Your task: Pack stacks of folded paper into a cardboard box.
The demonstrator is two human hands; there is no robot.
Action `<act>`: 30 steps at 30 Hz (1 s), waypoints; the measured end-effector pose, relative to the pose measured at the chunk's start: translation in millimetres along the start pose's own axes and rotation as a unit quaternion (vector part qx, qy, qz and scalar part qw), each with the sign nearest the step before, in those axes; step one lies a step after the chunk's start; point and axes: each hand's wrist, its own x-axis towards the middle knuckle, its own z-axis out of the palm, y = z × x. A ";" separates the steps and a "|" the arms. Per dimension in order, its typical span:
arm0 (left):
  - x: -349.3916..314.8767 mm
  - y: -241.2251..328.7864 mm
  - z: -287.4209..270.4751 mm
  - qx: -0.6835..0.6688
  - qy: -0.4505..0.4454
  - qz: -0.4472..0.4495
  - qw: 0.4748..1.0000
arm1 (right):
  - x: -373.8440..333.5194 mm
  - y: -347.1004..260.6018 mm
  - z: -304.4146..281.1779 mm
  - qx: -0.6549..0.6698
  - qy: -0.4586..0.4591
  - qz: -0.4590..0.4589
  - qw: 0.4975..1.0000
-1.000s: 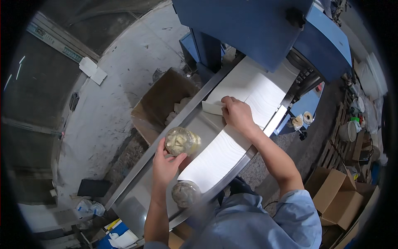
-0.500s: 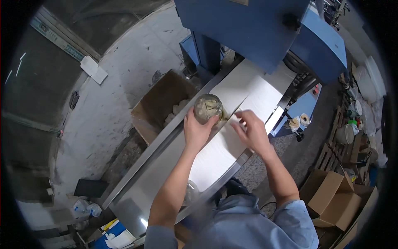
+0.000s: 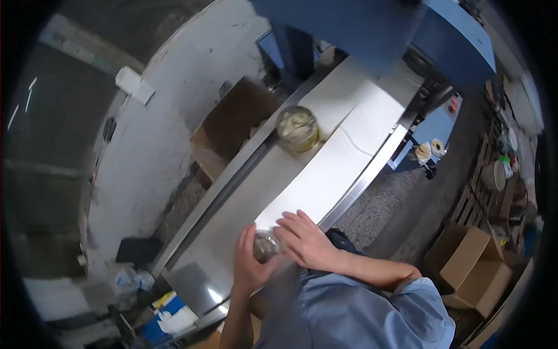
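My left hand [image 3: 251, 262] curls round the near side of a small, round, clear container [image 3: 267, 246], low on the work surface close to my body; blur hides what it contains. My right hand [image 3: 307, 239] lies beside it with fingers stretched out, their tips at its right edge and over a long white sheet [image 3: 334, 157]. Further off, a larger round clear container [image 3: 298, 129] with yellowish contents stands by itself at the sheet's left edge.
The long metal-edged work surface [image 3: 226, 215] runs up to a blue machine [image 3: 349, 29]. An open cardboard box [image 3: 232, 116] stands along its left side. Another cardboard box [image 3: 474, 262] sits on the floor at right. Rolls [image 3: 429, 150] rest on a blue side ledge.
My left hand has let go of the larger container and moved down to the small one. My right hand has also come back toward my body. The head view has shifted slightly.
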 end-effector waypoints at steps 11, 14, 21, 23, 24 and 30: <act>-39.3 -39.7 -22.5 0.077 0.118 -0.001 0.990 | 21.4 -3.4 21.6 -0.070 -0.082 -0.043 0.993; -63.9 -72.1 -54.6 0.108 0.119 -0.020 0.987 | 18.6 -3.6 21.6 -0.072 -0.085 -0.032 0.993; -74.5 -93.1 -29.3 0.068 0.219 -0.018 0.973 | 23.2 0.1 10.8 -0.019 -0.033 -0.072 0.997; -56.5 -95.6 8.9 -0.239 0.198 -0.144 0.940 | 24.8 9.2 -11.3 -0.023 0.014 -0.036 0.999; -43.0 -94.8 20.8 -0.240 0.189 -0.135 0.943 | 25.6 17.3 -23.3 -0.015 0.052 -0.008 0.999; -2.7 -64.8 47.3 -0.388 0.103 -0.094 0.911 | 6.7 85.4 -108.7 -0.156 0.282 0.230 0.918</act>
